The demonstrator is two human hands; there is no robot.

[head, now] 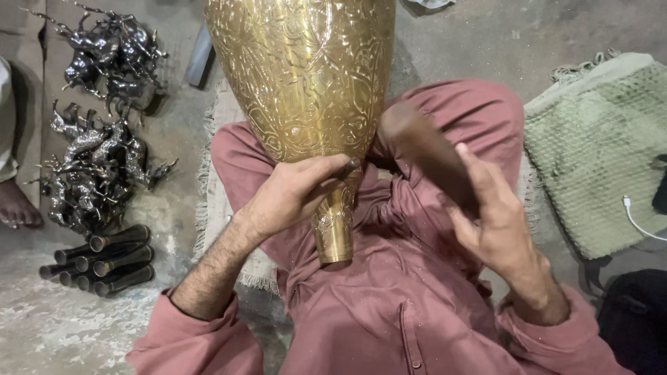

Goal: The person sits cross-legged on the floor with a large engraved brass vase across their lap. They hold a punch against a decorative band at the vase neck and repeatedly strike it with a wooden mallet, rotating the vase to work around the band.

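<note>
Across the lap, head view: engraved brass vase stands inverted, its narrow neck pointing down between the knees. Left of it on the floor, dark metal figurines and a bundle of tubes lie near; green woven mat crowds the right. Left hand grips the vase where it narrows. Right hand is wrapped around a dark wooden mallet, raised just beside the vase.
</note>
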